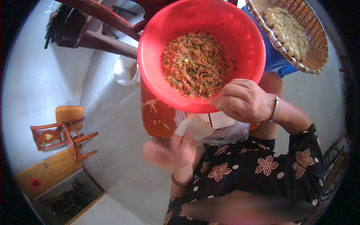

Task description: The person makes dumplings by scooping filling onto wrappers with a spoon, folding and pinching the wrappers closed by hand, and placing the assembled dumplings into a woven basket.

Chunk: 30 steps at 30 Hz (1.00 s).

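Between the thumb and fingers of my left hand (184, 144) is a pale, thin dough wrapper (195, 126), held below the near rim of a large red plastic basin (240, 35). The basin contains a mound of chopped filling (195, 63), orange-brown with green bits. My right hand (242, 98) is closed at the basin's near right rim, its fingertips by the filling's edge. Whatever its fingers grip is hidden. More pale wrappers (222, 120) lie just under the basin, beside a crumpled clear plastic bag (227, 135).
A worn reddish-brown wooden stool (155, 122) is below the basin. At the upper right, a woven bamboo basket (317, 56) holds many pale folded dumplings (287, 32), above something blue (273, 56). A white bucket (124, 71) and a small wooden chair (62, 135) are to the left.
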Each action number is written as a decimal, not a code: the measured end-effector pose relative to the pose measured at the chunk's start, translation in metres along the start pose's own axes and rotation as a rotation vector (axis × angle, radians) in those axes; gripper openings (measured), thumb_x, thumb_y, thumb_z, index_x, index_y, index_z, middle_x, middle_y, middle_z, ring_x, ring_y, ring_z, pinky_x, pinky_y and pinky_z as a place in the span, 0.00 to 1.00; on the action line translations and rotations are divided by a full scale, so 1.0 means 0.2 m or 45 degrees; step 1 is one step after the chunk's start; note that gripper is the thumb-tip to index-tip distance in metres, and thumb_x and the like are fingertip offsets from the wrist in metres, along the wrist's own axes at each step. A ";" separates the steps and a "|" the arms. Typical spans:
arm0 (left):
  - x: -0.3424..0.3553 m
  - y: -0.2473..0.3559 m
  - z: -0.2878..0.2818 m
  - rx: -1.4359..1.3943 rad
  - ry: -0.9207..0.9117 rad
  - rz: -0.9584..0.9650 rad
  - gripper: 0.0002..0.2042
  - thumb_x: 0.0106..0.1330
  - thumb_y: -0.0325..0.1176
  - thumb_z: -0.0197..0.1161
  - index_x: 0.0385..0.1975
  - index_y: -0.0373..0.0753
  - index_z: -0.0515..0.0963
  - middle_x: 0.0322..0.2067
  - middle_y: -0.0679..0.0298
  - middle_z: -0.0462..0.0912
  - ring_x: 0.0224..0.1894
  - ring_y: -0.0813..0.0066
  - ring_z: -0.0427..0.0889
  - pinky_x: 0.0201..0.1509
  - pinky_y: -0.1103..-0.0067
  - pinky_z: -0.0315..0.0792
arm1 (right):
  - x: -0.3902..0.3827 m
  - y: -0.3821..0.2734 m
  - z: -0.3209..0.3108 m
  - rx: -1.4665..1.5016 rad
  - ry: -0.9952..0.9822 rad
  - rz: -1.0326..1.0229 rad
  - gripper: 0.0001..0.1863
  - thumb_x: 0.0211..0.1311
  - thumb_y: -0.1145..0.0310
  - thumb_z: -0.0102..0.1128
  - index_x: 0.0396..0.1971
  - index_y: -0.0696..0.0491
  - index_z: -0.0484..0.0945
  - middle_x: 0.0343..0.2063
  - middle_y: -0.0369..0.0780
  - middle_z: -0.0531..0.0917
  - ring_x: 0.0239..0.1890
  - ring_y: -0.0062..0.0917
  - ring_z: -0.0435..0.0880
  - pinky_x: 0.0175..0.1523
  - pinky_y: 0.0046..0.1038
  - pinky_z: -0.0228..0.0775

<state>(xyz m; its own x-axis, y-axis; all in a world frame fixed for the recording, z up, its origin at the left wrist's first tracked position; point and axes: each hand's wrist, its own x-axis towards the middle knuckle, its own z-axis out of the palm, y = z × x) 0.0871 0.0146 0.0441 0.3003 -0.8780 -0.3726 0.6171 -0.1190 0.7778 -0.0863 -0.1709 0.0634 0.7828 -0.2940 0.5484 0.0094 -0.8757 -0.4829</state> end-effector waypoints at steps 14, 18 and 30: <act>0.04 0.05 0.00 -0.142 -0.036 -0.083 0.20 0.73 0.34 0.52 0.57 0.27 0.68 0.54 0.48 0.77 0.56 0.57 0.78 0.62 0.62 0.71 | -0.04 -0.06 -0.14 0.378 0.173 0.411 0.06 0.63 0.77 0.55 0.35 0.60 0.81 0.27 0.44 0.79 0.23 0.31 0.80 0.29 0.28 0.74; 0.03 0.09 0.00 -0.204 -0.016 -0.136 0.20 0.72 0.34 0.52 0.59 0.28 0.66 0.54 0.48 0.76 0.57 0.56 0.77 0.65 0.60 0.68 | -0.09 -0.12 -0.17 0.666 0.406 0.822 0.12 0.70 0.74 0.47 0.37 0.60 0.82 0.26 0.38 0.79 0.22 0.19 0.77 0.27 0.21 0.68; -0.01 0.09 0.03 -0.279 -0.181 -0.142 0.22 0.66 0.23 0.46 0.61 0.28 0.65 0.58 0.50 0.73 0.60 0.58 0.74 0.68 0.64 0.66 | -0.26 -0.15 -0.17 0.369 -0.013 -0.100 0.12 0.62 0.66 0.61 0.42 0.55 0.82 0.31 0.37 0.79 0.32 0.29 0.80 0.37 0.32 0.74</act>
<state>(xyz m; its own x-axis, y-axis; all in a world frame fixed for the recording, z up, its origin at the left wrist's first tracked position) 0.0932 0.0102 0.0627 0.1262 -0.9234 -0.3626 0.7876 -0.1290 0.6025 -0.1484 -0.1422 0.0720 0.7788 -0.2248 0.5856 0.2459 -0.7494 -0.6148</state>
